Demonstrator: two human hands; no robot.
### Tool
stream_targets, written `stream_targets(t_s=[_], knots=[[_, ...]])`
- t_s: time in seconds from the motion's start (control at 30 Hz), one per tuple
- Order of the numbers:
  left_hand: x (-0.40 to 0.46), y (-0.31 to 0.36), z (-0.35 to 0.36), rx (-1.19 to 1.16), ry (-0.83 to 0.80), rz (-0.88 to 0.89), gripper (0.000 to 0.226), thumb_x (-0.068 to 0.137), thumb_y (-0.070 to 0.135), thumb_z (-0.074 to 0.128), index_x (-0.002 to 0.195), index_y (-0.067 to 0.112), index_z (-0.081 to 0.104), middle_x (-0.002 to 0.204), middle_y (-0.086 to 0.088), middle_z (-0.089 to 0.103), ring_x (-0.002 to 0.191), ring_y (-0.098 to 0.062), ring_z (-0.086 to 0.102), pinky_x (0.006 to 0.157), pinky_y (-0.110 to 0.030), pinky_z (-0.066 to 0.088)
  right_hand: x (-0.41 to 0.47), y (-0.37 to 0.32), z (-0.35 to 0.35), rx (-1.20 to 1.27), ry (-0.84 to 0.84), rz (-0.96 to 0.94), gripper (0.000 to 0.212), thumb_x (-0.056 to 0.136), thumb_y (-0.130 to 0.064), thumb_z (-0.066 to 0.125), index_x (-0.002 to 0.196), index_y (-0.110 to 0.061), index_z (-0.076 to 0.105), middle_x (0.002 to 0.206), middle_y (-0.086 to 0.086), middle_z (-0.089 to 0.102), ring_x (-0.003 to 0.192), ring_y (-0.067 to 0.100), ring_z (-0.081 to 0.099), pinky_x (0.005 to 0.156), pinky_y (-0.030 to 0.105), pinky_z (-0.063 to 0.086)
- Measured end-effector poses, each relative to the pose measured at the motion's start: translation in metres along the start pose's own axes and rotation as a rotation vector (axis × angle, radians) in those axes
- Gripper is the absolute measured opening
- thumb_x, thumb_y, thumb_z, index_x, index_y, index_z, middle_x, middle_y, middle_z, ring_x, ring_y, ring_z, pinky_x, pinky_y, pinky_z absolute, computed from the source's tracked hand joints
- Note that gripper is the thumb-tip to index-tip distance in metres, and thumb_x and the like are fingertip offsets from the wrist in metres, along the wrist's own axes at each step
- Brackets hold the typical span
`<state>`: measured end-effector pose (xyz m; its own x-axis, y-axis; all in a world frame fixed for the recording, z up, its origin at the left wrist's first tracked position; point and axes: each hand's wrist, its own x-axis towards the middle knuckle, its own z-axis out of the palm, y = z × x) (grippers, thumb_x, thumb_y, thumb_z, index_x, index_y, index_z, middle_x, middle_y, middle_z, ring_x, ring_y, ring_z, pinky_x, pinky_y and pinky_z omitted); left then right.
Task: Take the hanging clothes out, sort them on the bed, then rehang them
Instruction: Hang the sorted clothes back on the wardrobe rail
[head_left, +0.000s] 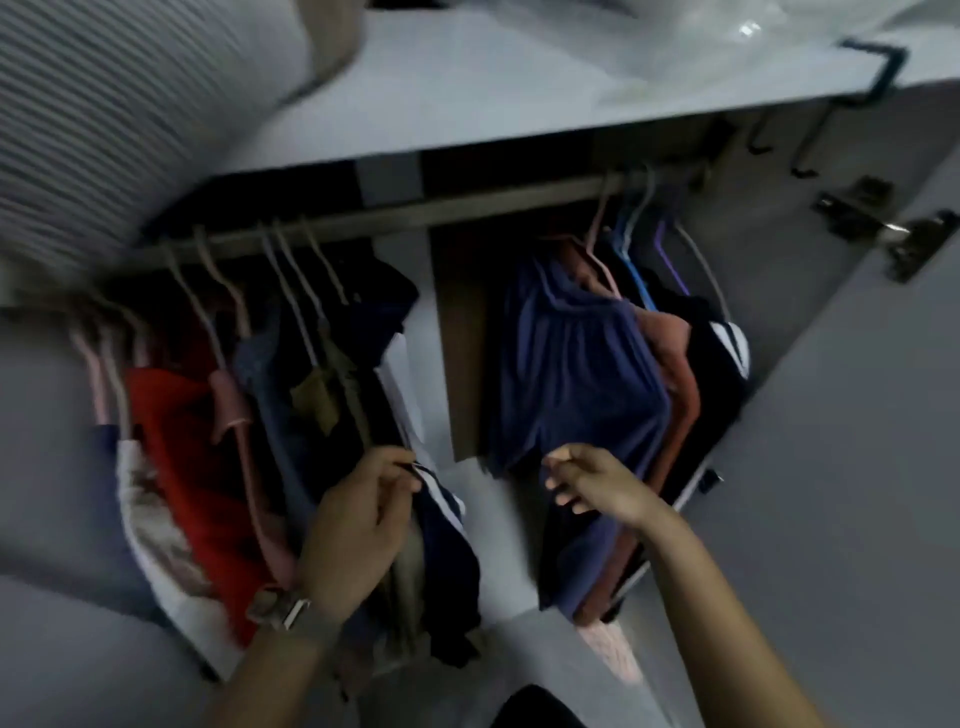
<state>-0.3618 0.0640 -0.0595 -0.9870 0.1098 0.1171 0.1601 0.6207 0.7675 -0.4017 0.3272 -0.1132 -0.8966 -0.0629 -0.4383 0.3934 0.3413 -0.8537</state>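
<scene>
Wardrobe interior, seen from above through motion blur.

Rail (467, 208): one, running across the opening from 9 o'clock to 2 o'clock.

Left group of hanging clothes (218, 467), at 8 o'clock: about seven pale hangers (291, 291) can be counted on the rail; the exact number is unclear in the blur. Garments include one red garment (176, 441), one white patterned piece (156, 530), several dark blue and olive pieces, and one navy garment with white stripes (441, 525) at the group's right edge.

Right group of hanging clothes (623, 374), at 2 o'clock: one large navy garment (576, 374) in front, one rust-brown garment (675, 374) behind it, dark pieces beyond; roughly five hangers, pink, blue, purple and grey.

Left hand (358, 525): one, wristwatch (283, 605) on the wrist. Grip: thumb and fingers pinch the top edge of the striped navy garment.

Right hand (592, 480): one, at the lower hem of the large navy garment. Grip: fingers loosely curled; whether they pinch the cloth cannot be told.

Over-door hooks (810, 150): about three, at 1 o'clock.
</scene>
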Motion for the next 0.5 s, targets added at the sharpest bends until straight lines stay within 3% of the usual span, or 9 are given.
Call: stream_targets(t_s=[0.13,0.23,0.37,0.5], knots=[[-0.001,0.043,0.083,-0.032,-0.281,0.164,0.019,0.085,0.030,0.051,0.103,0.029,0.057,0.081,0.019,0.065,0.078,-0.001,0.062,0.069,-0.013,0.045,-0.090,0.084,-0.034,0.153,0.220,0.071,0.016,0.098,-0.013,0.047,0.086,-0.020,0.055,0.074,-0.003,0.059,0.061,0.007,0.054,0.057,0.017,0.044],[-0.037,0.076,0.160,-0.001,-0.568,0.273,0.016,0.087,0.023,0.055,0.100,0.030,0.058,0.077,0.017,0.065,0.071,0.002,0.060,0.067,-0.017,0.045,-0.186,0.145,-0.047,0.273,0.369,0.156,0.012,0.095,-0.025,0.054,0.085,-0.020,0.057,0.071,-0.008,0.063,0.060,0.006,0.056,0.059,0.020,0.043],[-0.122,0.120,0.245,0.093,-0.974,0.455,0.016,0.090,0.014,0.054,0.103,0.021,0.059,0.079,0.013,0.062,0.067,0.006,0.055,0.068,-0.015,0.042,-0.311,0.235,-0.035,0.427,0.603,0.357,0.023,0.088,-0.036,0.063,0.097,-0.015,0.061,0.085,-0.003,0.065,0.066,0.008,0.060,0.061,0.022,0.044],[-0.255,0.164,0.305,0.192,-1.321,0.638,0.020,0.092,0.016,0.049,0.110,0.016,0.057,0.089,0.009,0.059,0.079,-0.007,0.059,0.074,-0.018,0.043,-0.457,0.312,0.011,0.643,0.929,0.503,0.024,0.087,-0.034,0.064,0.100,-0.015,0.061,0.086,-0.003,0.066,0.067,0.010,0.062,0.061,0.022,0.045]])
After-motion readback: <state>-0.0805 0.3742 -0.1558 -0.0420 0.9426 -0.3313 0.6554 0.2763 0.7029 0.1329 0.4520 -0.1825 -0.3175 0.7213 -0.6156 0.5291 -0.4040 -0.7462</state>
